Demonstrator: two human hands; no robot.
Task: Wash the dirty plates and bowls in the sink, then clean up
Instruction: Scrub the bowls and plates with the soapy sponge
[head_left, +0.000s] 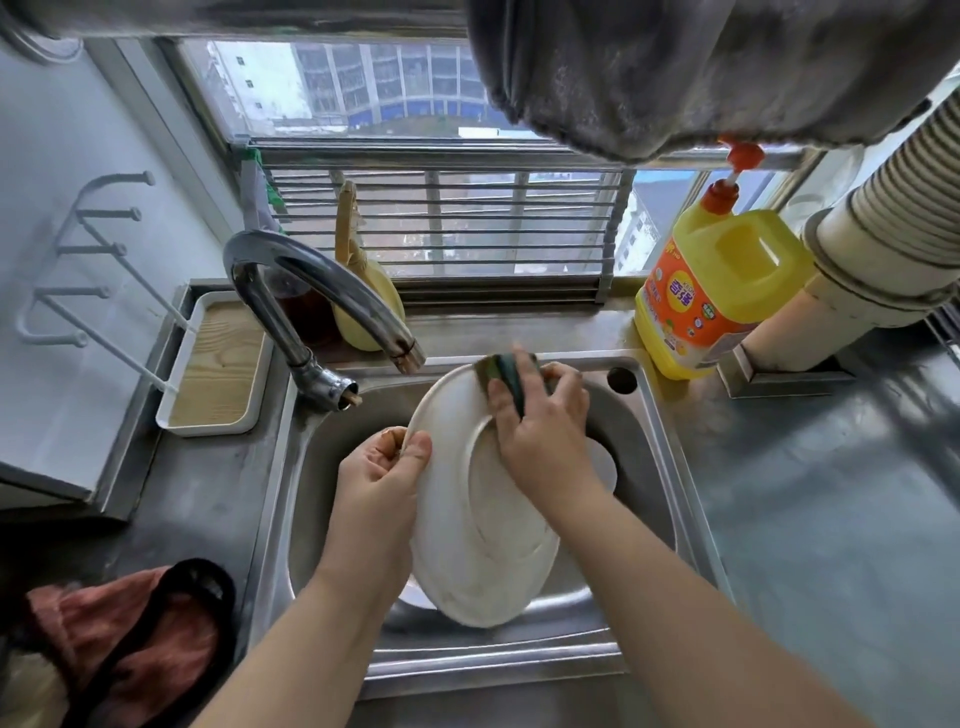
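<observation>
Gripping the white plate by its left rim, the left hand tilts it underside-up over the steel sink, while the right hand has its fingers curled around a green sponge, pressed against the plate's upper edge below the faucet.

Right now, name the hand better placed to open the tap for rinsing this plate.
Left, probably. The left hand grips the plate at its rim, nearest the faucet base. The right hand holds the sponge on the far rim, but could keep the plate steady.
</observation>
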